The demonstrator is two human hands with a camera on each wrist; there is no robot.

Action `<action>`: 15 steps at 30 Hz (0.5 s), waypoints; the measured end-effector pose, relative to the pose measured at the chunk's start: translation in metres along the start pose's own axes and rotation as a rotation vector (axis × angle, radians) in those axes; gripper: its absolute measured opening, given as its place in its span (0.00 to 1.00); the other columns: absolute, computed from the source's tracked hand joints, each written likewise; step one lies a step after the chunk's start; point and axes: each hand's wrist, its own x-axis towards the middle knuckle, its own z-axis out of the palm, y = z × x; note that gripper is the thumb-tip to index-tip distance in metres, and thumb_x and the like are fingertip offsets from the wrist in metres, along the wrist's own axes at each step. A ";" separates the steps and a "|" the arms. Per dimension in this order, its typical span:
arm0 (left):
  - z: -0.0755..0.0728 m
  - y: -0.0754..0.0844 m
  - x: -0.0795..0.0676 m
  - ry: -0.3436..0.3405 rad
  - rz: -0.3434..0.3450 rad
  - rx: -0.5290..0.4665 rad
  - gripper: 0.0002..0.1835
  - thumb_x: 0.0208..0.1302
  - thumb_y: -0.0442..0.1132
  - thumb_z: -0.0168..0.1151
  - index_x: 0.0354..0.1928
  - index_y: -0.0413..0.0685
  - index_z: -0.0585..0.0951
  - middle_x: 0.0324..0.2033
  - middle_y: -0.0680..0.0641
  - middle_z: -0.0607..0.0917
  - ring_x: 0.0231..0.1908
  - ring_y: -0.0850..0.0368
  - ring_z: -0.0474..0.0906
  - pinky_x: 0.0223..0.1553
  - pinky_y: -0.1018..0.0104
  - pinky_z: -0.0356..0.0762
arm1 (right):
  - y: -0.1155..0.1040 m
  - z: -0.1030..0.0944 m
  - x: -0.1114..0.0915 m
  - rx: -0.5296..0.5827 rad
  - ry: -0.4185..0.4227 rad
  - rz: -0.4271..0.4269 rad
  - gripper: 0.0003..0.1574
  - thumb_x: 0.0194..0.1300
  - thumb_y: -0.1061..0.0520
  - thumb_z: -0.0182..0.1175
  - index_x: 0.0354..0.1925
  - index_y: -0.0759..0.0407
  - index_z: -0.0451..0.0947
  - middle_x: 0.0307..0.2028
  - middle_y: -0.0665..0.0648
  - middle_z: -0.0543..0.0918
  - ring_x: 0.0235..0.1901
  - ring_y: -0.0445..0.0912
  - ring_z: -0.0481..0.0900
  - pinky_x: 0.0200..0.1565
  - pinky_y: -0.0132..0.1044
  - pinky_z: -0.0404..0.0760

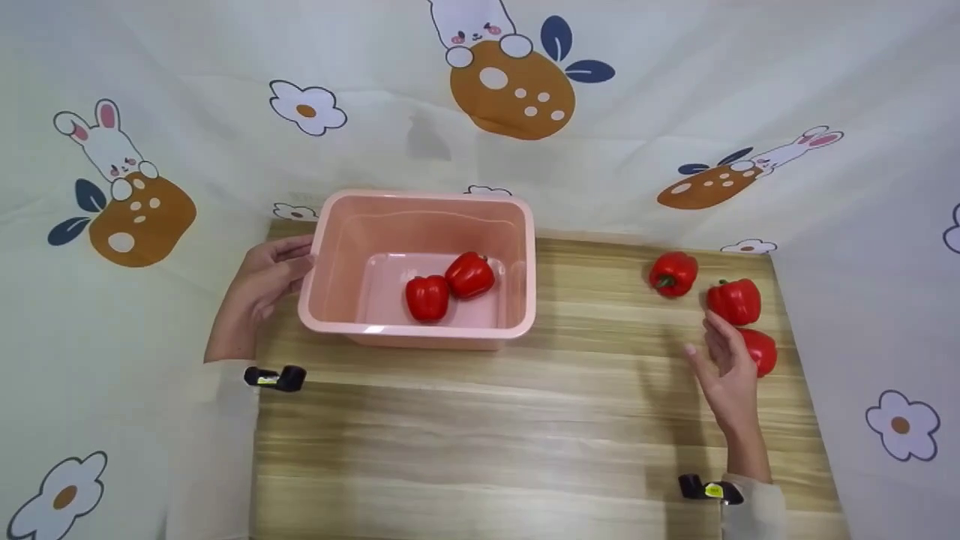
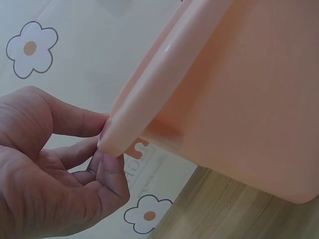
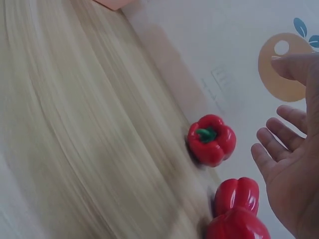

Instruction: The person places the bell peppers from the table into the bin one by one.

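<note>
My left hand point(image 1: 259, 289) holds the left side of a pink plastic bin point(image 1: 420, 330); in the left wrist view its thumb and fingers pinch the bin's rim point(image 2: 154, 82). Two red bell peppers lie inside, one pepper point(image 1: 427, 298) touching the other point(image 1: 470, 275). Over at the right, my right hand point(image 1: 727, 375) hovers with fingers loosely extended, nothing in its grasp. Closest to it are a red bell pepper point(image 1: 760, 351), partly hidden behind the hand, and another pepper point(image 1: 735, 301) just beyond the fingertips. A third pepper point(image 1: 673, 274), green stem showing, sits farther left.
Everything stands on a wood-grain table point(image 1: 480, 427). A pale curtain point(image 1: 375, 165) printed with rabbits and flowers encloses its back and sides, close behind the bin and the loose peppers.
</note>
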 end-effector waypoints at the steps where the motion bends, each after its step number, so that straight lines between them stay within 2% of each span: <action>1: 0.001 0.001 0.001 -0.001 -0.005 -0.001 0.32 0.77 0.36 0.58 0.79 0.39 0.66 0.56 0.51 0.79 0.46 0.66 0.86 0.47 0.75 0.88 | 0.002 -0.002 -0.002 0.006 0.011 0.008 0.40 0.69 0.70 0.65 0.76 0.63 0.68 0.69 0.43 0.76 0.72 0.41 0.73 0.71 0.21 0.72; 8: 0.001 0.004 0.002 -0.002 -0.016 0.033 0.32 0.78 0.38 0.58 0.80 0.43 0.66 0.58 0.51 0.79 0.48 0.65 0.86 0.51 0.73 0.88 | 0.014 -0.010 -0.011 -0.031 0.062 0.026 0.39 0.69 0.67 0.67 0.75 0.63 0.69 0.65 0.41 0.77 0.65 0.32 0.75 0.68 0.20 0.74; 13: 0.000 0.004 0.000 -0.002 -0.014 0.035 0.32 0.78 0.38 0.58 0.80 0.42 0.65 0.57 0.51 0.79 0.47 0.65 0.86 0.51 0.73 0.88 | 0.020 -0.012 -0.016 -0.003 0.090 0.009 0.37 0.69 0.69 0.67 0.74 0.67 0.70 0.64 0.40 0.79 0.65 0.35 0.78 0.68 0.20 0.74; 15: 0.000 0.004 0.000 -0.004 -0.015 0.046 0.32 0.78 0.38 0.58 0.80 0.42 0.65 0.57 0.51 0.79 0.47 0.66 0.87 0.51 0.72 0.88 | 0.024 -0.013 -0.019 0.024 0.105 0.003 0.37 0.68 0.71 0.66 0.73 0.69 0.70 0.64 0.43 0.80 0.65 0.38 0.79 0.68 0.19 0.74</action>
